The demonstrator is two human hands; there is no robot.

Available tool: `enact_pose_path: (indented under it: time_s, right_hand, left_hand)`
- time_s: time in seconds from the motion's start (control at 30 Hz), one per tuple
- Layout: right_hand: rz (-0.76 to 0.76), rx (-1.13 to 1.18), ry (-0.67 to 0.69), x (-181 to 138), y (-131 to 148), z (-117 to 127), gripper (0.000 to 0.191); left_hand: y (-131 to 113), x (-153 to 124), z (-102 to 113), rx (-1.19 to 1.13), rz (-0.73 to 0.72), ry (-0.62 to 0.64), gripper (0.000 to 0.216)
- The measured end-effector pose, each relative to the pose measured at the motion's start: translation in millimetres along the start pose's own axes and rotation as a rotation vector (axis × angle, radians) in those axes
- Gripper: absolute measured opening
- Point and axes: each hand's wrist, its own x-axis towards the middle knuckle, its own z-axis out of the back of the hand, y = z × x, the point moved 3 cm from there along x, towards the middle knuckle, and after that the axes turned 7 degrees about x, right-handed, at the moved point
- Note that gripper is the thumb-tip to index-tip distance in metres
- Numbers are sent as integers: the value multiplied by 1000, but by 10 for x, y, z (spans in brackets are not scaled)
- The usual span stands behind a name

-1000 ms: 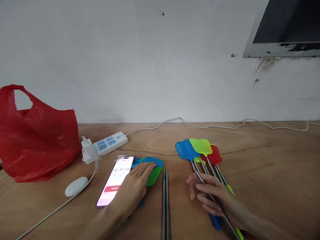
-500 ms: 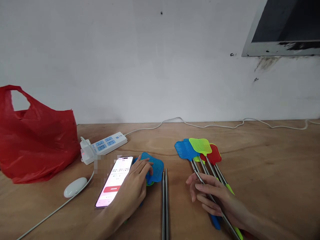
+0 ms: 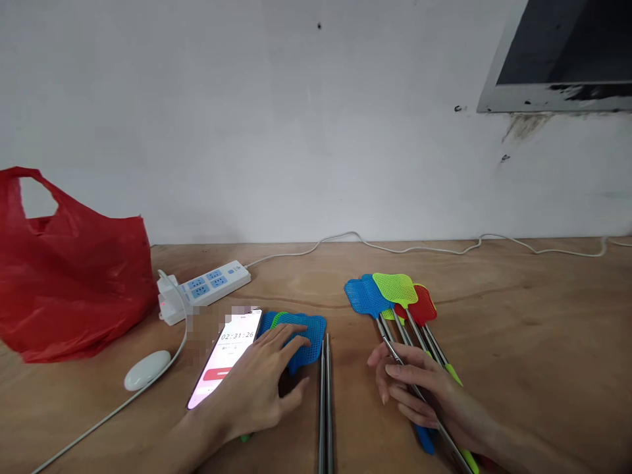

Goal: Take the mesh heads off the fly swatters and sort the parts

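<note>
Head view — the left hand (image 3: pixel 261 385) has just spread over a blue swatter head (image 3: pixel 306 355), well short of the table's back edge (image 3: pixel 217 251), leaving it seemingly ungripped — while the right hand (image 3: pixel 429 378) pinches a metal rod (image 3: pixel 448 439).

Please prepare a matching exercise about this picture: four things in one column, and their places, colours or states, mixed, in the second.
1. left hand
2. plastic bag
3. right hand
4. power strip

A. white and blue
B. holding a metal rod
C. fingers over a blue mesh head
D. at the picture's left edge

Pairs: 1-C, 2-D, 3-B, 4-A
</note>
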Motion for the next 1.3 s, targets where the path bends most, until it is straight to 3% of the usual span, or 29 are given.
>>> enact_pose_path:
  time_s: [0.1,0.2,0.47,0.63,0.93,1.13,1.3]
  right_hand:
    - [-1,-1,2,-3,2,-7,16]
    - [-3,-12,-4,-3,1,-13,18]
    - [-4,-38,-11,4,-2,-12,20]
    - [-3,-45,-10,-9,-4,-11,21]
    - [-10,-45,-6,4,1,-9,22]
    - [-10,-35,7,-12,3,-10,20]
    - [-17,-28,12,-8,-9,3,18]
  left_hand:
    - [49,-3,-53,63,5,54,49]
    - [112,4,-140,107,36,75,46]
    - [155,24,-279,118,88,-28,40]
    - [128,10,-196,105,85,-112,37]
    - [-31,21,-17,117,84,-128,18]
    - [-51,-13,-97,179,91,36,32]
    - [-51,-31,-133,240,56,58,39]
